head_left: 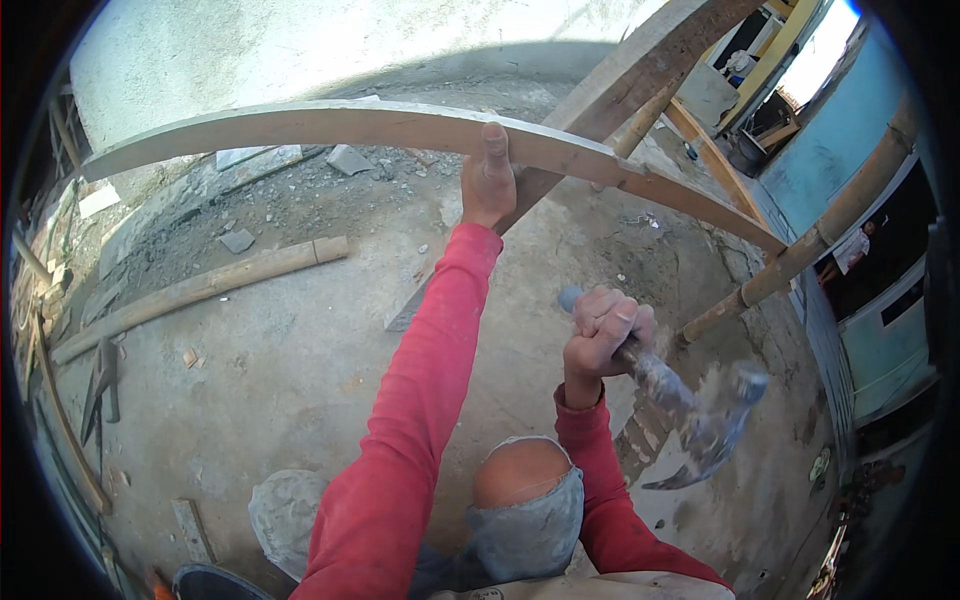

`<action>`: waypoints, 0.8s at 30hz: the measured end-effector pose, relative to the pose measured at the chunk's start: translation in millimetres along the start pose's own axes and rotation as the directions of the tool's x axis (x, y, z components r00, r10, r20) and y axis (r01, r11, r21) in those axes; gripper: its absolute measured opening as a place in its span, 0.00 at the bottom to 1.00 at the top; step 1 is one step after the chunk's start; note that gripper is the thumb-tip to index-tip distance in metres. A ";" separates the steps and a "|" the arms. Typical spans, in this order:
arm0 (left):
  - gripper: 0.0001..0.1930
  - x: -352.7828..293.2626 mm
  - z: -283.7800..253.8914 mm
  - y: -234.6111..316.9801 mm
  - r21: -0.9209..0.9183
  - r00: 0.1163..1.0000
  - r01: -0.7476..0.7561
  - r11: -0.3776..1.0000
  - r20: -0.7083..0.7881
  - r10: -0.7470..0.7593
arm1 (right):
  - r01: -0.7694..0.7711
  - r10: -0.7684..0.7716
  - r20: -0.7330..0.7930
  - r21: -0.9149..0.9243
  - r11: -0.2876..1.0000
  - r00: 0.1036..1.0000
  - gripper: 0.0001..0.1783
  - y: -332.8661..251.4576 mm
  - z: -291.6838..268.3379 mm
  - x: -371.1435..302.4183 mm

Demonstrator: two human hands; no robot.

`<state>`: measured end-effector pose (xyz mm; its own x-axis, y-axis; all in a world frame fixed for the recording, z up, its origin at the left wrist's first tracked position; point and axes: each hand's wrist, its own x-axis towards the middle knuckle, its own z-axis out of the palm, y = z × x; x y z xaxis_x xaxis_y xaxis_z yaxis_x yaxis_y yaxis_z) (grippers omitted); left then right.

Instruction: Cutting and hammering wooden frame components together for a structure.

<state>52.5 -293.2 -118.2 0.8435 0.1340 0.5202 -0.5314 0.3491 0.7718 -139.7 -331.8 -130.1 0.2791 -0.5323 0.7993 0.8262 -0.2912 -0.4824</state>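
A long, flat wooden board (350,128) spans the upper part of the view, its right end against an upright bamboo pole (850,205). My left hand (488,182) is closed around this board, with the thumb up along its near face. Behind the board slants a thick wooden beam (640,75), close to my left hand. My right hand (605,335) is wrapped around the handle of a claw hammer (710,425). The hammer's head hangs to the lower right of my fist, slightly blurred, apart from the board.
A bamboo pole (200,298) lies on the concrete floor at left, near some dark hand tools (100,385). Rubble (300,185) lines the pale wall's foot. At the lower left is a dark bucket (215,580). A person (852,250) is in the doorway at right.
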 end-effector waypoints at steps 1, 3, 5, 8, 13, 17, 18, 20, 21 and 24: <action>0.52 -2.2 1.7 4.7 0.003 0.998 0.050 0.999 0.042 -0.050 | 0.129 -0.129 -0.045 -0.007 0.992 0.991 0.22 9.9 -2.4 -0.3; 0.51 -2.7 5.7 5.7 -0.063 0.997 0.078 0.995 0.032 -0.076 | -0.195 0.245 0.048 -0.466 0.863 0.968 0.22 51.9 -18.9 -6.3; 0.51 -0.1 -5.1 -2.4 -0.064 0.996 0.071 0.995 0.060 -0.067 | -0.326 0.512 -0.001 -0.772 0.546 0.859 0.21 52.0 -8.4 -2.7; 0.52 1.0 -5.0 -1.1 0.015 0.998 0.020 1.000 0.052 -0.020 | -0.287 0.311 -0.021 -0.445 0.848 0.950 0.17 21.2 -10.2 -12.7; 0.52 4.7 -2.1 -7.6 -0.048 0.987 0.124 0.991 0.109 -0.118 | -0.310 0.571 0.057 -0.794 0.524 0.819 0.11 59.5 -17.2 -4.1; 0.53 4.1 -2.3 -6.0 -0.012 0.995 0.045 0.999 0.084 -0.044 | -0.179 0.278 0.061 -0.631 0.755 0.958 0.14 28.1 -19.7 -18.8; 0.52 -1.6 14.0 3.2 0.008 0.997 0.074 0.997 0.037 -0.075 | -0.181 0.283 0.057 -0.645 0.742 0.958 0.14 39.1 -42.5 -15.9; 0.52 -1.4 16.5 6.5 0.062 0.987 0.121 0.991 0.100 -0.126 | 0.186 0.001 0.235 -0.770 0.611 0.972 0.16 53.4 -43.6 3.5; 0.52 -3.2 9.6 3.7 0.079 0.988 0.120 0.990 0.091 -0.127 | -0.371 0.599 -0.019 -0.801 0.470 0.801 0.18 49.9 -35.3 9.2; 0.52 11.3 -11.0 -5.7 0.025 0.997 0.053 0.998 0.062 -0.054 | -0.190 0.376 0.069 -0.771 0.608 0.924 0.20 35.6 -19.8 -13.6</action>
<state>65.9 -283.4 -120.7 0.8646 0.0574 0.4992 -0.4881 0.3320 0.8072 -123.8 -350.7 -165.3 0.6020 -0.5467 0.5820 0.0715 -0.6890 -0.7212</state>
